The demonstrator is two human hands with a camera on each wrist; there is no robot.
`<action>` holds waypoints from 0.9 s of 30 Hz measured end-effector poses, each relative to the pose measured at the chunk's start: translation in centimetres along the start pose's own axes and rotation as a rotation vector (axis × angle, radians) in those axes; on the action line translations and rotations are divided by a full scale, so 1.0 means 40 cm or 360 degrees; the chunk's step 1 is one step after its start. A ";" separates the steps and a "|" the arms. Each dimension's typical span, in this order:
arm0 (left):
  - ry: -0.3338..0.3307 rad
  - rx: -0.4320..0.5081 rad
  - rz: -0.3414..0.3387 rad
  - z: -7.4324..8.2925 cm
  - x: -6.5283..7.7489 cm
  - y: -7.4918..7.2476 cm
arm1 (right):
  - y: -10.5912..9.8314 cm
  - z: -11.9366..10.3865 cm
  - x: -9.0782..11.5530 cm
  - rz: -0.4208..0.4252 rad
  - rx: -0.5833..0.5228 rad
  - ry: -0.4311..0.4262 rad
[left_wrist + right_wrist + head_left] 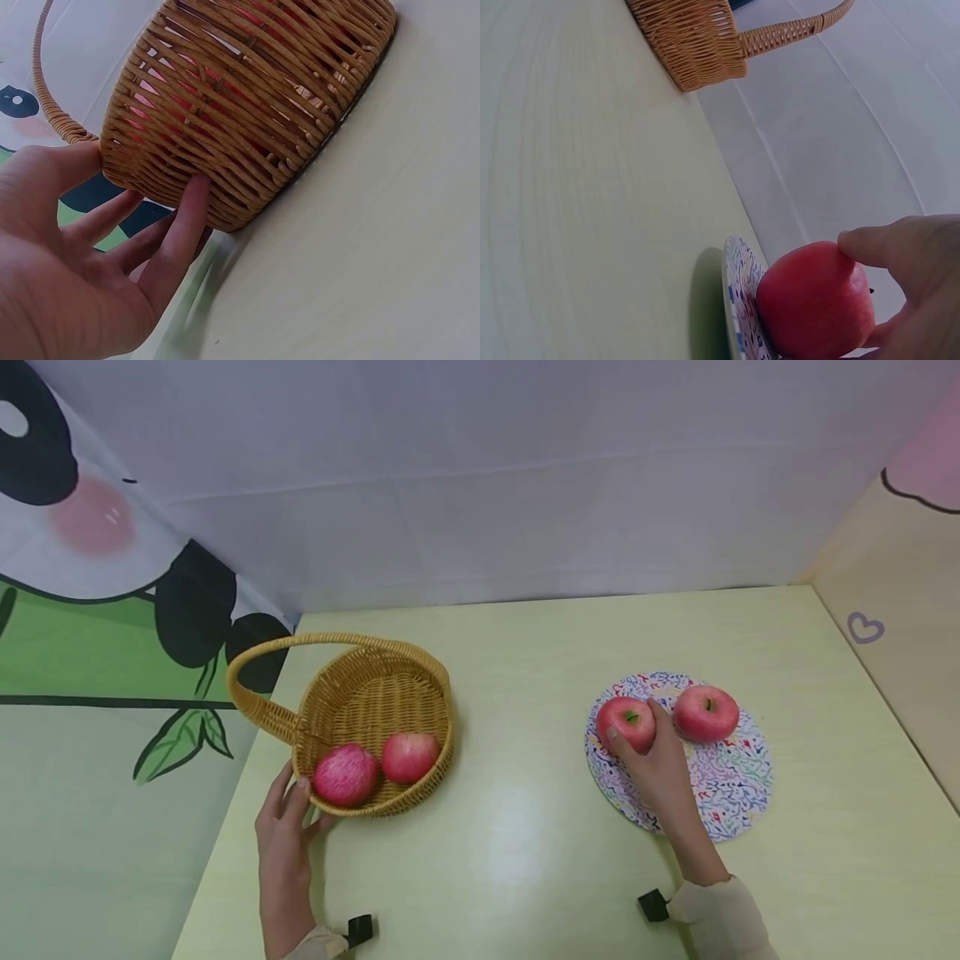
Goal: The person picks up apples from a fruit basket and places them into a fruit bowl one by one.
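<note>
A woven wicker basket with a hoop handle sits at the table's left and holds two red apples. My left hand rests its straight fingers against the basket's near wall. On the right lies a round plate with a colourful squiggle pattern and two red apples on it. My right hand curls thumb and fingers round the left apple, which still sits on the plate. The other apple lies beside it, untouched.
The pale green table ends at a white cloth backdrop, with a panda-print curtain on the left and a beige wall on the right. Small black wrist cameras sit at both cuffs. Open tabletop lies between basket and plate.
</note>
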State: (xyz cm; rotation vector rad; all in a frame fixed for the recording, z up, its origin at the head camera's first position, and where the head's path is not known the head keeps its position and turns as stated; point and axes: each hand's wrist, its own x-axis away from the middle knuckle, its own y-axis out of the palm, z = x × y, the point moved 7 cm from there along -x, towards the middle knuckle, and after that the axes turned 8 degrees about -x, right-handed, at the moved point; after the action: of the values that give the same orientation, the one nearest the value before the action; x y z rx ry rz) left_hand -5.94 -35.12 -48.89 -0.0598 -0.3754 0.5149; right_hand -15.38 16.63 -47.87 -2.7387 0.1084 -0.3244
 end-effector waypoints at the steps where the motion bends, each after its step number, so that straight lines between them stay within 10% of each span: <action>1: 0.0000 0.0001 0.0001 0.000 0.000 0.000 | 0.001 0.000 0.001 0.0002 0.0002 0.0002; 27: 0.0010 -0.0008 -0.0002 -0.002 -0.003 -0.001 | -0.013 -0.052 0.034 0.0218 0.0054 -0.0316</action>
State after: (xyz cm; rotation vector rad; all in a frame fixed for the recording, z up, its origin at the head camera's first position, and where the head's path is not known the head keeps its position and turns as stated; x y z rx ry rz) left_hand -6.01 -35.22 -48.99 -0.0660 -0.3704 0.5124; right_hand -14.56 16.20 -45.50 -2.6949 0.2333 -0.0158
